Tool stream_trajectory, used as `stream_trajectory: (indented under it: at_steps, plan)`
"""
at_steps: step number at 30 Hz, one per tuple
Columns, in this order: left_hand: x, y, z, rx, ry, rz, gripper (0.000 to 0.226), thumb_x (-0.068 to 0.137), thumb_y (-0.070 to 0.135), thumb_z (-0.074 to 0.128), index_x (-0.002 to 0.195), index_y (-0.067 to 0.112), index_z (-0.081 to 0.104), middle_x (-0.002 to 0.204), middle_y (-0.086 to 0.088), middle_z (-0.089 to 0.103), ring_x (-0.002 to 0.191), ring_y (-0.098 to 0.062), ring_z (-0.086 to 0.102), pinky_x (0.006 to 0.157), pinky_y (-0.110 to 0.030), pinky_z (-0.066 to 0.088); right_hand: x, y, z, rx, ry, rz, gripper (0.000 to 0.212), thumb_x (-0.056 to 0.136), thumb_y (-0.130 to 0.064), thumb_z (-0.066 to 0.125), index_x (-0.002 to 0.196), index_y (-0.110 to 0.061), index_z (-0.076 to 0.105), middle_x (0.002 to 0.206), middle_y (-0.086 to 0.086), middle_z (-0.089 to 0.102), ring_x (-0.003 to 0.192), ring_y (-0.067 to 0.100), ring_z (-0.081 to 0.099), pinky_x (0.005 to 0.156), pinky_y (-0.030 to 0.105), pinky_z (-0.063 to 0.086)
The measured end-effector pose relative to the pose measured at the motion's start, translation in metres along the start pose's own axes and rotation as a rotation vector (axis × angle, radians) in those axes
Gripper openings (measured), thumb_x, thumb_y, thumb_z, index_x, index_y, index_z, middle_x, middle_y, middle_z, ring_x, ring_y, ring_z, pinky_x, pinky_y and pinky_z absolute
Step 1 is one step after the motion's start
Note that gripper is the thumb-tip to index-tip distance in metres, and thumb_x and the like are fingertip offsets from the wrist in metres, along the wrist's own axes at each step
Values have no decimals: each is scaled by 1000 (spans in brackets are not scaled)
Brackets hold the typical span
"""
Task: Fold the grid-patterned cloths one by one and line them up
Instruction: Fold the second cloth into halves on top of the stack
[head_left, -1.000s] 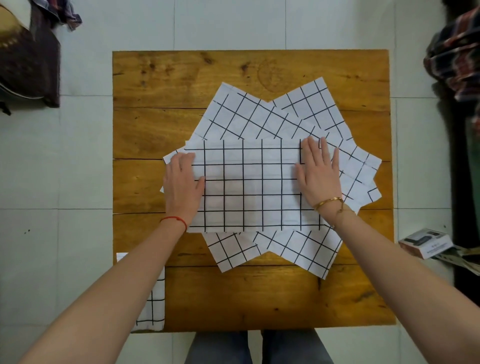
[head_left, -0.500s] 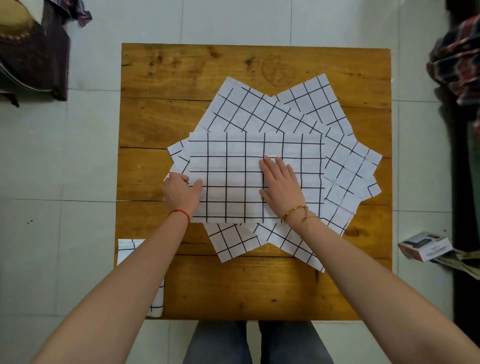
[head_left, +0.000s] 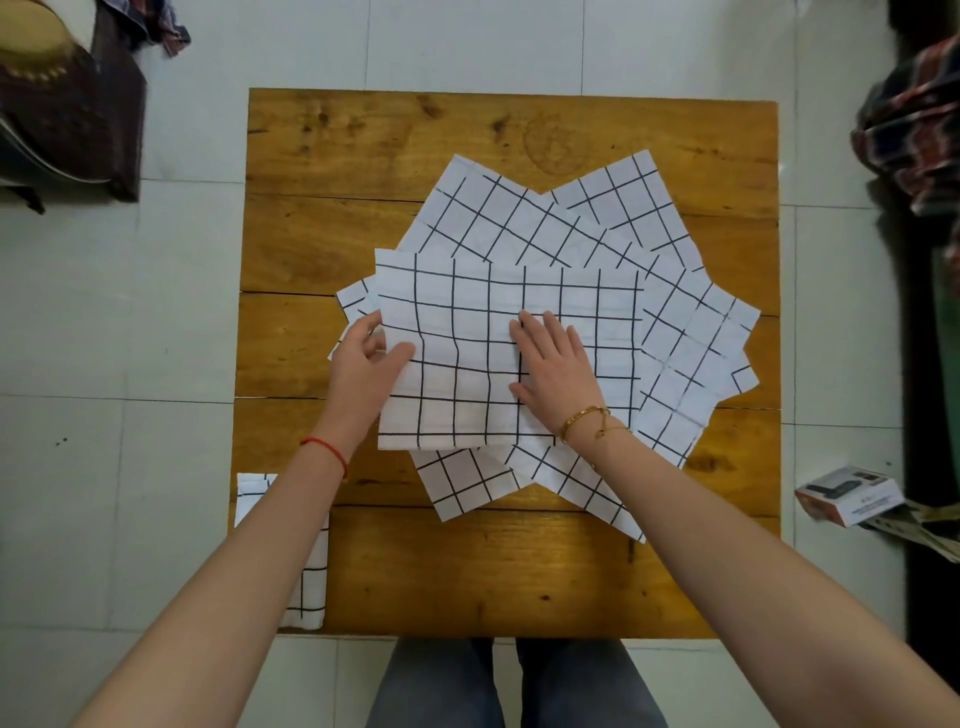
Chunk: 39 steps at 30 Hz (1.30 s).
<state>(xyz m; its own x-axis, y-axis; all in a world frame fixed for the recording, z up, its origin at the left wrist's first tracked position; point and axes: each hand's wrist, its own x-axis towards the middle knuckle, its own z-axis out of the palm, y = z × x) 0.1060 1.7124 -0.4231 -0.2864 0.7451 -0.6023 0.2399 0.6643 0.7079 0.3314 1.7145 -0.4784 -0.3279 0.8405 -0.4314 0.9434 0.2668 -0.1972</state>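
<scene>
On the middle of the table (head_left: 363, 571), the top cloth (head_left: 467, 322) sits half-folded; the left hand (head_left: 363, 364) now pinches its left edge, the right hand (head_left: 556, 364), fingers flat and together, has slid to its centre.

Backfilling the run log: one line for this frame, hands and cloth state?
step: second fold starting | left hand: pinches top cloth left edge | right hand: flat on its middle | folded cloth: table near-left corner

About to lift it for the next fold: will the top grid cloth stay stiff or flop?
Top grid cloth will likely flop: its grid lines already ripple beside the left hand. Probably light. It may slide on the spread cloths, so the right hand pinning helps.
</scene>
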Motion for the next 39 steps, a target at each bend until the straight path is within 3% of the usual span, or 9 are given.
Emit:
stream_trajectory:
  at_steps: [5,10,14,19,21,24,27,31,39]
  plan:
    - [-19,18,2,32,-165,166,64,92,14,63,147,11,32,88,8,42,81,-3,43,68,-6,43,4,-7,1,-26,20,-26,78,91,-40,56,152,-15,14,159,4,12,147,31,4,120,48,8]
    - [-33,40,29,66,-289,304,53,91,12,63,135,28,37,82,8,48,66,5,46,64,-13,44,7,-13,1,-17,42,-42,78,90,-42,55,152,-17,16,159,5,13,146,32,7,120,48,9]
    - [-36,48,63,92,-323,357,60,90,10,62,144,19,39,81,9,44,65,4,42,60,-11,42,-4,-5,-11,142,184,-13,57,85,-21,47,140,-6,41,151,13,32,139,36,25,115,47,23]
    - [-39,51,107,54,-363,358,64,89,15,65,147,17,37,84,7,50,70,4,49,68,-10,45,-25,29,-27,702,376,226,20,96,-23,44,100,-18,63,93,-4,62,85,14,55,78,33,47]
    - [-39,48,120,20,-404,318,69,89,22,67,149,19,33,92,5,61,85,4,59,79,-13,49,-31,41,-35,1060,372,428,29,100,-30,41,81,-24,63,70,-9,64,67,10,59,66,30,50]
    - [-41,40,131,32,-453,284,68,90,27,66,149,21,32,107,7,64,109,-1,58,93,-23,50,-36,59,-40,1316,333,607,42,101,-40,38,78,-15,64,65,0,65,57,12,62,57,29,52]
    - [-41,27,128,150,-374,374,54,93,21,61,143,20,42,118,5,61,116,-6,55,101,-30,47,-38,72,-32,1234,266,589,43,95,-44,49,84,-7,69,71,5,70,59,12,64,58,26,53]
    - [-35,4,110,437,-199,568,49,93,9,54,140,16,45,132,0,49,125,-13,42,109,-27,34,-31,84,-22,1042,251,610,15,84,-24,65,84,-10,71,69,-2,71,67,8,67,75,30,57]
    - [-25,-31,92,692,-178,432,65,89,9,59,148,16,33,149,-4,32,135,-23,31,112,-37,34,-16,82,-24,935,159,625,7,80,-16,71,80,-13,65,60,-7,53,73,14,57,80,21,47]
